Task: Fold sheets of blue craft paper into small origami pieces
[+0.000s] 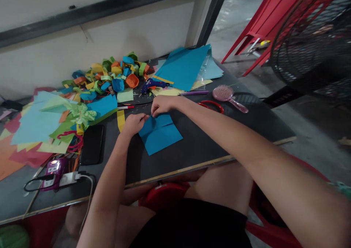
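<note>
A folded sheet of blue paper [160, 134] lies on the dark table [208, 145] in front of me. My left hand [134, 123] rests on the sheet's left top corner, fingers curled and pinching its edge. My right hand [162, 105] pinches the top edge of the same sheet, fingers pressed together. Both hands meet at the paper's far corner. A yellow paper strip [121, 119] lies just left of my left hand.
A heap of folded coloured paper pieces [109, 76], a blue glue gun [152, 84], large blue sheets [183, 67], red scissors [211, 105], a pink hairbrush [229, 96], a black phone [92, 144], loose coloured sheets [35, 127]. Red chairs [263, 25] and a fan [315, 39] stand right.
</note>
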`<state>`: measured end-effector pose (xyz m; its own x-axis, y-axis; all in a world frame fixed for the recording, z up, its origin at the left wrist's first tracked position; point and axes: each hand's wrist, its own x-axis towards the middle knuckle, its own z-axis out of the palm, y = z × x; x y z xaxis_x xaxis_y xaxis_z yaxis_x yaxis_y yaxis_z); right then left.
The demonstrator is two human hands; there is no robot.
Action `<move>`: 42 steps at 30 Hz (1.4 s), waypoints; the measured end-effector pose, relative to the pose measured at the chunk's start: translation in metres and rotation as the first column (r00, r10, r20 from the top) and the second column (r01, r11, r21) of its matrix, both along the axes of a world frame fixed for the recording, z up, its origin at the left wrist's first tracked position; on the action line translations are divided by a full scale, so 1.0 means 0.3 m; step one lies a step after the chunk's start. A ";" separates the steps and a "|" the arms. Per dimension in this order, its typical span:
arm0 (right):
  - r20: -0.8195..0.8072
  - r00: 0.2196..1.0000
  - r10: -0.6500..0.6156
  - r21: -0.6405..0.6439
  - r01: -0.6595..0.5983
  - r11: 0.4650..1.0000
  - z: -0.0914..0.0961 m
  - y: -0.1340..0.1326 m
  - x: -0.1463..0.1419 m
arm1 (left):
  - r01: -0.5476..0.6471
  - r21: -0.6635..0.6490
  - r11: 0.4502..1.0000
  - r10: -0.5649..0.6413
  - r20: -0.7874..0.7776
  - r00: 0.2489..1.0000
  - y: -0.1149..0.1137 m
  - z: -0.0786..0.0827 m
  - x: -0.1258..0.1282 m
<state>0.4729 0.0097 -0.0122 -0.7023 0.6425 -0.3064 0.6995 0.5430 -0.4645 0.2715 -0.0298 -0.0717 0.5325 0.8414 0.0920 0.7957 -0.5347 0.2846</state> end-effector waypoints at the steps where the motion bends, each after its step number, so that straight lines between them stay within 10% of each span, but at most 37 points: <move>1: -0.004 1.000 -0.009 -0.017 0.009 1.000 -0.009 0.003 0.007 | 0.002 0.001 1.000 -0.002 0.001 1.000 0.001 -0.001 0.000; 11: 0.117 0.992 0.036 -0.362 0.009 0.932 0.013 0.060 0.002 | 0.048 0.007 0.999 -0.048 0.098 0.994 -0.003 -0.004 0.004; 19: 0.308 0.904 -0.296 -0.696 0.427 0.577 0.012 0.099 0.046 | 0.050 -0.074 0.996 -0.042 0.108 0.993 0.000 -0.006 0.009; 25: 0.276 0.950 -0.143 -0.725 0.303 0.619 -0.030 0.147 0.067 | 0.001 -0.081 0.997 -0.003 -0.018 1.000 -0.001 -0.003 0.003; 35: 0.102 0.961 -0.258 -0.707 0.252 0.660 -0.072 0.129 0.096 | 0.121 0.006 0.993 -0.120 -0.125 0.985 -0.039 0.030 0.038; 38: -0.133 0.869 -0.476 -0.608 0.307 0.732 -0.077 0.079 0.105 | 0.039 0.017 0.999 -0.037 -0.129 0.991 -0.033 0.017 0.035; 42: -0.302 0.653 -0.694 -0.607 0.430 0.668 -0.122 -0.037 0.103 | -0.061 0.083 0.995 0.071 -0.119 0.990 -0.026 0.000 0.022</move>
